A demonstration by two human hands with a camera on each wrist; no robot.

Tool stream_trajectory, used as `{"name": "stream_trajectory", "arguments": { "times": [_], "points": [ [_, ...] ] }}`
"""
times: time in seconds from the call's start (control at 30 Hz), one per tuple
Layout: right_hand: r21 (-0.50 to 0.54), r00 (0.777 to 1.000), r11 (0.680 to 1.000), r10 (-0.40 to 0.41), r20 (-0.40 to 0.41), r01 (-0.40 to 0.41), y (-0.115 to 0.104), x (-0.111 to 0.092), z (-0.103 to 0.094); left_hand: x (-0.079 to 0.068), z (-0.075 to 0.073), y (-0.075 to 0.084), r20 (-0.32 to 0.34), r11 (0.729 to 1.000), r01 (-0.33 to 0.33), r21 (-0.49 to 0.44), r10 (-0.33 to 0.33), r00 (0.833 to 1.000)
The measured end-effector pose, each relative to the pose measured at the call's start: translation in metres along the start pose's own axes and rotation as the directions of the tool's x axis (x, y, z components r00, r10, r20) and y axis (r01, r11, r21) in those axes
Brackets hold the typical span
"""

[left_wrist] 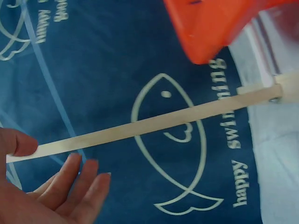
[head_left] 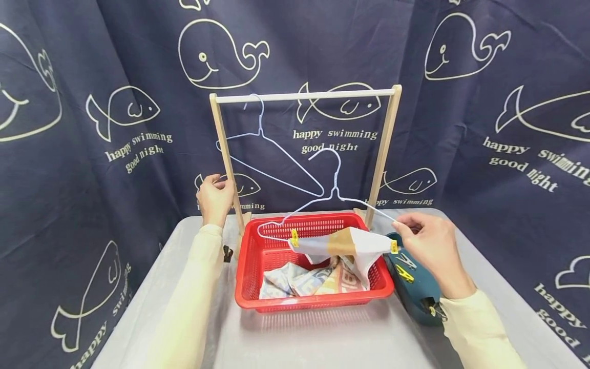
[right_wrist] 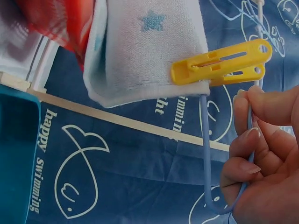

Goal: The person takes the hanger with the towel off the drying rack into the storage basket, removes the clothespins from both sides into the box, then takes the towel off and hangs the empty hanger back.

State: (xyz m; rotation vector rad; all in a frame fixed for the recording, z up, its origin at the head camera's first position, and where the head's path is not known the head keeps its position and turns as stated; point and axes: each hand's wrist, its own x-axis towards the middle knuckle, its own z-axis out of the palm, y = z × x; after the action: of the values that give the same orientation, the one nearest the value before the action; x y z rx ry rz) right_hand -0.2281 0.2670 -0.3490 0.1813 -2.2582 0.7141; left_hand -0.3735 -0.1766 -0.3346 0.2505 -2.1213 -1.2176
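My right hand (head_left: 428, 246) grips the right end of a light-blue wire hanger (head_left: 335, 193), thumb and fingers curled round the wire in the right wrist view. Over its bottom bar hangs a small towel (head_left: 341, 242), white with grey and tan parts; a blue star shows on its terry cloth up close. One yellow clothespin (head_left: 294, 237) clamps the towel's left end, and another yellow clothespin (right_wrist: 219, 63) its right. The hanger is tilted above a red basket. At the wooden rack's left post (left_wrist: 173, 120), my left hand (head_left: 215, 197) has loosely spread fingers, its thumb overlapping the post.
A second blue hanger (head_left: 276, 138) hangs from the rack's white rod (head_left: 304, 96). The red basket (head_left: 318, 301), with crumpled printed cloth (head_left: 313, 282) inside, stands on the grey table (head_left: 295, 343). To its right, a teal bin (head_left: 417, 294) holds several clothespins. Behind hangs a navy curtain.
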Motion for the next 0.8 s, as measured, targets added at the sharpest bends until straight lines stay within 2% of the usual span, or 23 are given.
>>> {"name": "stream_trajectory", "arguments": {
  "times": [0.1,0.17,0.3,0.47,0.8],
  "points": [
    [0.013,1.0,1.0,-0.002,0.0,0.002,-0.002,0.002,0.001,-0.004,-0.009,0.004,0.011,1.0,-0.008,0.014,0.008,1.0],
    [0.022,1.0,1.0,0.001,-0.002,-0.001,-0.004,0.003,0.002,-0.006,-0.015,0.007,0.045,0.999,-0.033,0.023,0.032,0.998],
    [0.024,1.0,1.0,-0.003,-0.011,0.004,-0.009,0.008,0.004,-0.015,-0.026,0.013,0.123,0.99,-0.14,0.033,0.135,0.983],
    [0.04,1.0,0.999,0.001,-0.009,-0.001,-0.014,0.013,0.006,-0.028,-0.038,0.022,0.217,0.958,-0.285,-0.014,0.281,0.935],
    [0.052,1.0,0.998,-0.021,-0.024,0.022,-0.021,0.021,0.009,-0.055,-0.053,0.036,0.3,0.871,-0.476,-0.12,0.489,0.819]
  ]
}}
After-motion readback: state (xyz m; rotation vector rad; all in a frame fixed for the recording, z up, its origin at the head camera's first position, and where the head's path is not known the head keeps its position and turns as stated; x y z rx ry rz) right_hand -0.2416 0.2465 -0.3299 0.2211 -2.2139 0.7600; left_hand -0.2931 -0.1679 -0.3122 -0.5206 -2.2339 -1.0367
